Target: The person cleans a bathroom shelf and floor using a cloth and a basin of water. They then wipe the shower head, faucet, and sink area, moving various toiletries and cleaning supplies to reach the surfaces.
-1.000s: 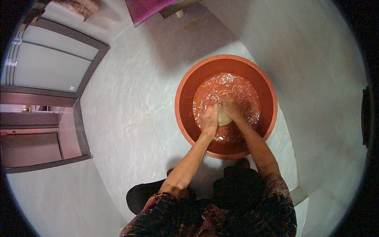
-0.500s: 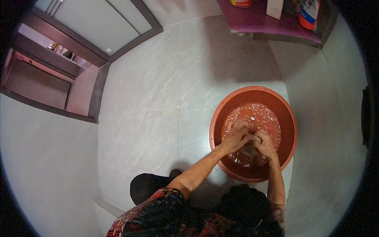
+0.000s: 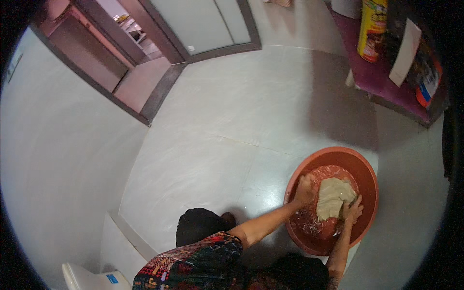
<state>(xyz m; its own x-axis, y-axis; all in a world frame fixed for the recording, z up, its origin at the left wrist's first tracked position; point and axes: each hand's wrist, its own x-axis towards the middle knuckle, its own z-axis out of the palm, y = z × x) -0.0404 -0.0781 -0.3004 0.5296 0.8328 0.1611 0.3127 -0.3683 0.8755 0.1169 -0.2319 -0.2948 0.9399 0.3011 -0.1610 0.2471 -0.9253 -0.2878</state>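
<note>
head view: orange basin (image 3: 369, 195) at 4 o'clock, holding water (image 3: 309, 227). pale cloth (image 3: 333, 195) spread inside. right hand (image 3: 353, 210) at basin's 4 o'clock, fingers against cloth edge; whether closed on it, cannot tell. left hand (image 3: 305, 190) at basin's 10 o'clock, beside cloth, blurred; grip cannot be told. labels: yellow canister (image 3: 372, 29), 2 o'clock, multicoloured print, unreadable; blue sticker (image 3: 112, 279) on white fixture (image 3: 87, 279), 7 o'clock, also unreadable.
</note>
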